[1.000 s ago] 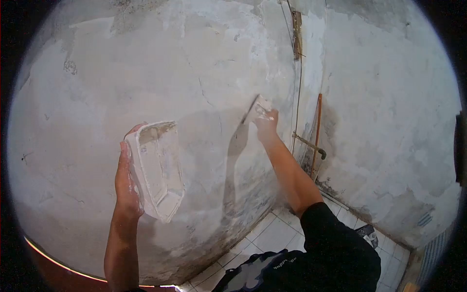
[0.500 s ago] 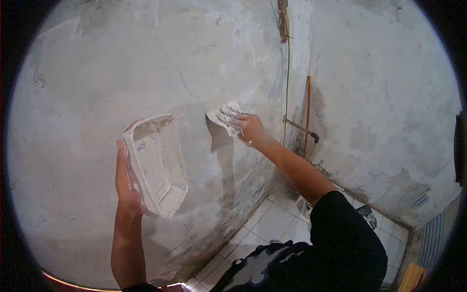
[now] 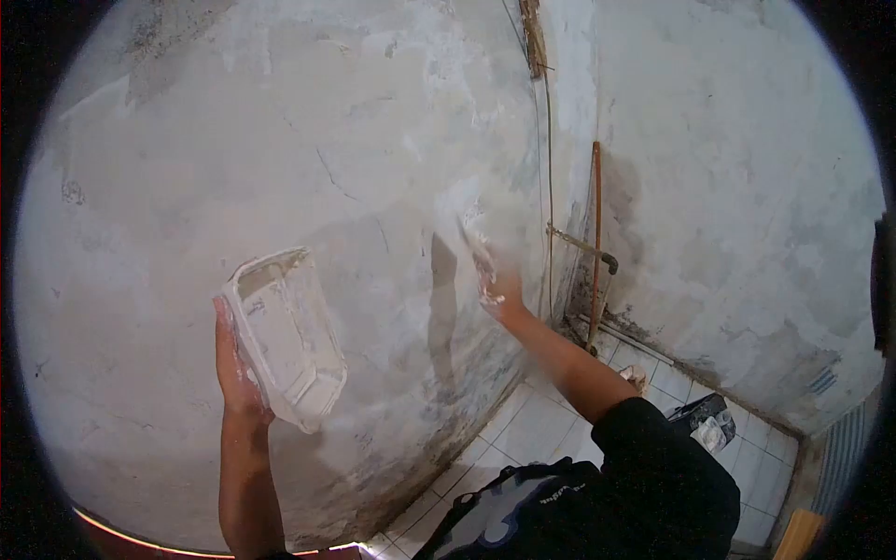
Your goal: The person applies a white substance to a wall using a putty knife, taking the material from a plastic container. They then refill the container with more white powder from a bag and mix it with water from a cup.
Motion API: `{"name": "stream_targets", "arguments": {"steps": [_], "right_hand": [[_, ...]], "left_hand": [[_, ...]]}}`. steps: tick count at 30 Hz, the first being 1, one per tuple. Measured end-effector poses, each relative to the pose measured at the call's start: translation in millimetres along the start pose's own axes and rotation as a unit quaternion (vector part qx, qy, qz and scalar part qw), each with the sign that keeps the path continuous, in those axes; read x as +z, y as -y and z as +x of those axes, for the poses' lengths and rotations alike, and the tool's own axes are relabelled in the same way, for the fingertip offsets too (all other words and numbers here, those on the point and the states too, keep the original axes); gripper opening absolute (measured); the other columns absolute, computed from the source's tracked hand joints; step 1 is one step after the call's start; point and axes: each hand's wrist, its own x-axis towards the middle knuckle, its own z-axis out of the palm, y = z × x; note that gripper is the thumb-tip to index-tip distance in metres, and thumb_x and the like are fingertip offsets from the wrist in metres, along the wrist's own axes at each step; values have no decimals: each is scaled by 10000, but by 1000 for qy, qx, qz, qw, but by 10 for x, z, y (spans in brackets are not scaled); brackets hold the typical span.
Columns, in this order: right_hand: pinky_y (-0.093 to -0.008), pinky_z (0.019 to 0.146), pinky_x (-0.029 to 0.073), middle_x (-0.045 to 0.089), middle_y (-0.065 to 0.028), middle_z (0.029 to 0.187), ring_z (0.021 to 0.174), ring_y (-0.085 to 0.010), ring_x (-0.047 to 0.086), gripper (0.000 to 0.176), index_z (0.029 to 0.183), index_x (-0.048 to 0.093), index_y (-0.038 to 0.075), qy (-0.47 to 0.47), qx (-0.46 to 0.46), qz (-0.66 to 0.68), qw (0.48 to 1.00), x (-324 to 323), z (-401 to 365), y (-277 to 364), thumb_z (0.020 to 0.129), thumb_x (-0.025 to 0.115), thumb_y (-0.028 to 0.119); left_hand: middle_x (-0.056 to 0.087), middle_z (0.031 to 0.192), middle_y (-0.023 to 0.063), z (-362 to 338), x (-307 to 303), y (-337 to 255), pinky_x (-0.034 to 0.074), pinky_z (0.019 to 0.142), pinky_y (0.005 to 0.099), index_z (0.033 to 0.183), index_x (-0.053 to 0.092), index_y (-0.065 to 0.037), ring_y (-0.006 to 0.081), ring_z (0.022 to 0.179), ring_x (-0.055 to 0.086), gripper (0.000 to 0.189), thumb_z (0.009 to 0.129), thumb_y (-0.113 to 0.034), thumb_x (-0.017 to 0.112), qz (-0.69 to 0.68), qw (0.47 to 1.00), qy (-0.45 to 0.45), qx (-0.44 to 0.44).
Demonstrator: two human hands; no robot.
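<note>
My left hand (image 3: 235,369) is closed on the side of a plastic tub (image 3: 291,345), which is tilted with its open face toward me and coated inside with whitish putty. My right hand (image 3: 498,285) is smeared with white paste and blurred by motion. In it is a thin, putty-covered scraper (image 3: 474,245), seen almost edge-on; its exact shape is hard to make out. Both hands are in front of the patchy grey plastered wall (image 3: 187,205), where a dark shadow falls just left of the scraper. Thin cracks run across the wall above the tub.
A rusty vertical pipe (image 3: 596,196) and a short pipe with an elbow (image 3: 588,247) stick out near the wall corner. White floor tiles (image 3: 537,437) lie below, with a black item (image 3: 700,415) on them. A yellowish wooden piece (image 3: 799,534) is at the lower right.
My right hand has shifted right and slightly down, turning the scraper from broadside to nearly edge-on. The tub in my left hand sits slightly lower and further left in view.
</note>
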Motion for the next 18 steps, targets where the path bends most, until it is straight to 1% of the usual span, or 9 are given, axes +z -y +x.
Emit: {"name": "stream_targets", "arguments": {"steps": [1, 5, 9, 11, 13, 15, 16, 17, 18], "right_hand": [[-442, 674, 515, 646, -166, 920, 762, -336, 633, 438, 1155, 601, 46, 2, 4, 4, 1000, 139, -41, 15, 725, 550, -21], [-427, 644, 515, 637, -171, 859, 741, -323, 635, 432, 1157, 571, -1, 56, -216, -224, 949, 837, -263, 62, 731, 608, 56], [-429, 658, 518, 643, -159, 864, 754, -318, 639, 445, 1163, 565, 28, 72, -247, -219, 941, 858, -530, -313, 729, 628, 99], [-434, 687, 518, 647, -153, 868, 772, -328, 639, 468, 1174, 567, 56, 149, -215, -243, 934, 667, -675, -553, 713, 634, 107], [-383, 657, 507, 653, -98, 886, 805, -256, 634, 337, 1090, 595, 67, 219, -93, -300, 924, 297, -583, -331, 760, 645, 114], [-368, 681, 513, 644, -63, 948, 825, -205, 626, 281, 1124, 578, 45, 242, 108, -88, 960, 230, -459, -849, 855, 598, 122], [-368, 681, 513, 644, -63, 948, 825, -205, 626, 281, 1124, 578, 45, 242, 107, -88, 960, 235, -411, -1007, 855, 598, 122], [-360, 670, 512, 637, -60, 964, 808, -193, 616, 256, 1122, 578, 37, 127, 132, 76, 980, 231, -344, -1088, 881, 577, 121], [-353, 659, 511, 629, -57, 979, 792, -181, 606, 234, 1120, 577, 30, 7, 153, 237, 959, 246, -301, -1174, 906, 556, 121]], "left_hand": [[464, 1316, 176, -6, -6, 5, 439, 983, 448, 1392, 346, -42, 301, 1182, 498, 670, 965, -555, 291, -1, 1000, 1, 3], [459, 1323, 166, 2, -25, 23, 423, 992, 446, 1397, 344, -46, 304, 1194, 484, 672, 961, -557, 311, 50, 998, -29, 38], [458, 1322, 171, 12, 68, -30, 431, 980, 448, 1394, 346, -42, 305, 1191, 483, 679, 957, -563, 320, 6, 999, -43, 2], [460, 1316, 176, -41, 62, -47, 438, 971, 448, 1389, 350, -36, 303, 1181, 490, 690, 953, -571, 328, 23, 998, -51, -10], [464, 1310, 177, -69, 86, -51, 441, 967, 451, 1386, 353, -38, 305, 1176, 494, 694, 949, -575, 334, 25, 999, -31, 1], [467, 1305, 178, -45, 93, -63, 444, 962, 455, 1384, 357, -40, 307, 1171, 497, 697, 945, -580, 339, 22, 1000, -11, 14], [472, 1300, 177, -41, 93, -63, 446, 960, 456, 1381, 360, -42, 306, 1169, 500, 696, 943, -582, 341, 17, 1000, -16, 1], [476, 1294, 176, -42, 103, -65, 448, 958, 457, 1378, 364, -44, 305, 1166, 502, 695, 941, -584, 343, 13, 1000, -22, -12], [476, 1294, 176, -41, 116, -67, 448, 958, 457, 1378, 364, -44, 305, 1166, 502, 695, 941, -584, 343, 14, 1000, -23, -12]]}}
